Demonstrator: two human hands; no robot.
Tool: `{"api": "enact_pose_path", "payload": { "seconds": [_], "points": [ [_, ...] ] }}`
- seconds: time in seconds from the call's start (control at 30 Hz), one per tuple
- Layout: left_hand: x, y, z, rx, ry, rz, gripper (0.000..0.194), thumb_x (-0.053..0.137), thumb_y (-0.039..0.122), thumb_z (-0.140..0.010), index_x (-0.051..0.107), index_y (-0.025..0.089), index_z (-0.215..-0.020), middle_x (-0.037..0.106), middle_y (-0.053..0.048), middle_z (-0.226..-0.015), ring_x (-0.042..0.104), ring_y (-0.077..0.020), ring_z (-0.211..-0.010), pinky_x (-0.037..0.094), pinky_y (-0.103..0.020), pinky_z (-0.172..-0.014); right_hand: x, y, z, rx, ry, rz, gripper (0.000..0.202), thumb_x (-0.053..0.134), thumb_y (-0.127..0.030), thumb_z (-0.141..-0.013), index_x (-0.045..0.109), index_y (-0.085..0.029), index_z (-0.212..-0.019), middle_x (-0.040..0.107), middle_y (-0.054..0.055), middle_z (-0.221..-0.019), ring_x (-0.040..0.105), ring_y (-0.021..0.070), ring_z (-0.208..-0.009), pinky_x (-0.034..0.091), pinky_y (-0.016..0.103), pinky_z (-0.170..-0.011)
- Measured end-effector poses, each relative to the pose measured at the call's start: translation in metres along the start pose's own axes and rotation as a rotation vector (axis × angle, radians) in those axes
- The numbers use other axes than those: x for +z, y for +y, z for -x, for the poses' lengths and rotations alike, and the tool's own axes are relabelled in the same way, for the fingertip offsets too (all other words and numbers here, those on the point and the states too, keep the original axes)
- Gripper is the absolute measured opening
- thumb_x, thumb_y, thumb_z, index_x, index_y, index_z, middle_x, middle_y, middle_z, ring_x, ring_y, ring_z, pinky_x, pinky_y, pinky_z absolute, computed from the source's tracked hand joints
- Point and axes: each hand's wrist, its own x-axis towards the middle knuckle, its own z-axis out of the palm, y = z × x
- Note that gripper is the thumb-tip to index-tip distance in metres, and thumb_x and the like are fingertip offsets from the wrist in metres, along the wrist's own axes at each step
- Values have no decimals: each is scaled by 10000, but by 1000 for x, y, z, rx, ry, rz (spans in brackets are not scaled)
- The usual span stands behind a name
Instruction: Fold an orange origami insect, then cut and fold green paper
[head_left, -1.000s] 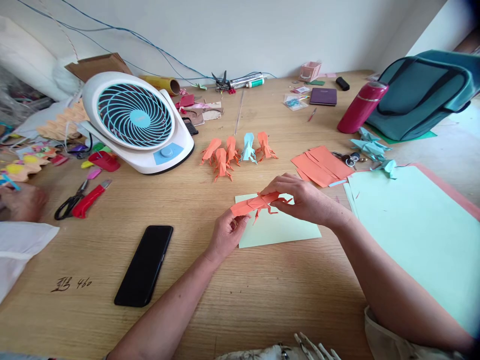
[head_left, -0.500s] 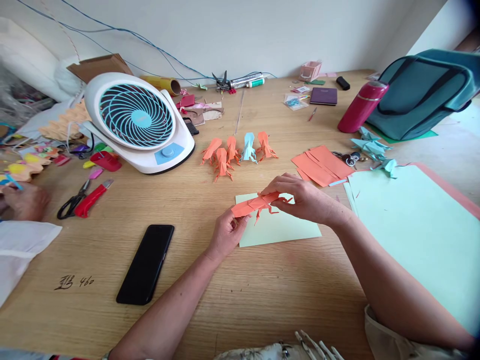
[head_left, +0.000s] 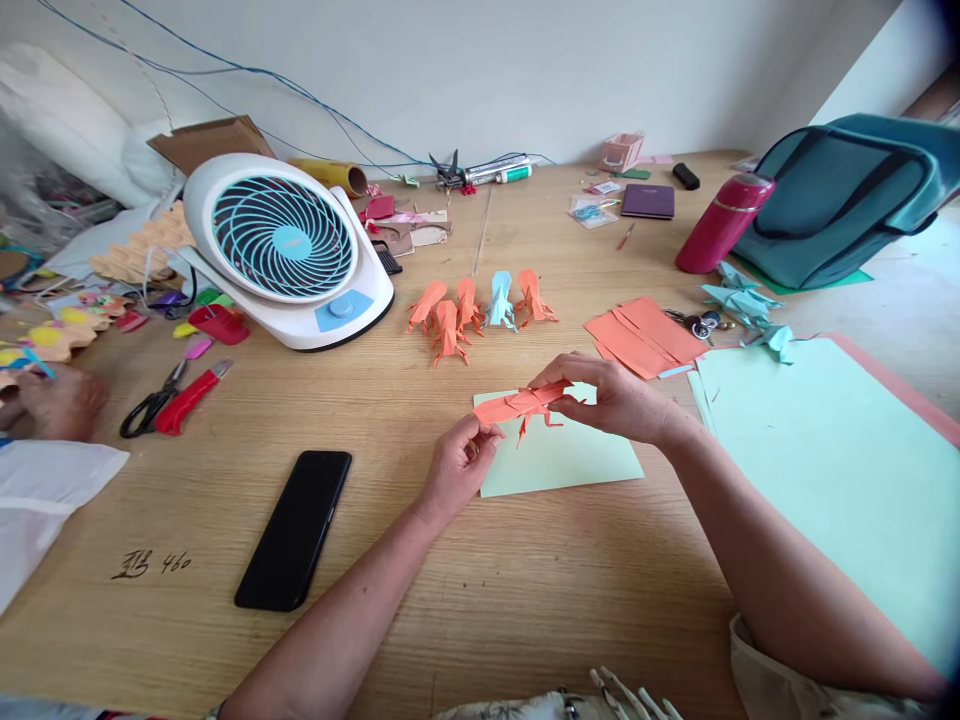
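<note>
Head view. An orange folded-paper figure (head_left: pixel 519 404), its thin legs hanging, is held over a pale green sheet (head_left: pixel 566 458) on the tabletop (head_left: pixel 405 630). The left hand (head_left: pixel 456 465) has its grip pinched closed on the left end; the right hand (head_left: pixel 628 400) has its grip closed about the other end. Beyond stand four more orange figures (head_left: pixel 447 328) and a light blue one (head_left: pixel 500 298). Legible writing: a handwritten "460" (head_left: pixel 177 563) left of the phone (head_left: pixel 294 530) — the strokes preceding it unclear — while the fan (head_left: pixel 285 240) bears hub lettering too small to read.
</note>
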Motion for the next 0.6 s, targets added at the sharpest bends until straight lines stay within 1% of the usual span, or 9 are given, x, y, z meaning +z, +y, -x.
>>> {"api": "enact_pose_path", "payload": {
  "seconds": [0.2,0.27,0.33,0.4,0.47,0.6],
  "points": [
    [-1,4,0,2,-9,-21,131,556,261,-908,643,179,-855,622,-6,-784,487,-102,-621,371,-216,-557,0,6,2,46,46,-15,224,593,-196,-893,688,-239,-1092,704,53,-1065,651,197,-962,539,350,-843],
    [-1,5,-1,9,-14,-27,143,551,266,-912,645,179,-848,625,-9,-792,496,-104,-634,372,-217,-563,1,10,3,95,96,-8,238,588,-196,-880,690,-235,-1092,706,55,-1070,655,199,-968,540,349,-844],
    [-2,5,-1,17,-19,-32,150,549,269,-916,644,180,-842,624,-11,-793,509,-109,-649,374,-218,-569,1,17,3,178,173,22,250,585,-209,-866,696,-233,-1089,714,54,-1066,659,204,-968,535,354,-850],
    [-2,5,-1,24,-20,-37,151,547,267,-917,644,181,-841,623,-13,-793,517,-113,-661,377,-219,-573,1,29,1,296,277,81,253,602,-241,-845,701,-235,-1078,726,45,-1061,663,212,-978,523,361,-868],
    [-2,4,-1,31,-21,-41,151,544,265,-919,644,182,-843,625,-14,-796,519,-115,-662,377,-220,-573,-3,44,-6,379,368,137,268,601,-254,-834,694,-226,-1084,731,47,-1085,660,225,-1009,508,372,-893],
    [-1,2,-2,40,-21,-46,153,532,254,-919,642,185,-840,618,-10,-782,512,-115,-645,374,-222,-564,-15,82,-32,570,536,277,270,564,-232,-838,681,-190,-1077,732,82,-1066,647,246,-990,479,375,-876]
  ]
}}
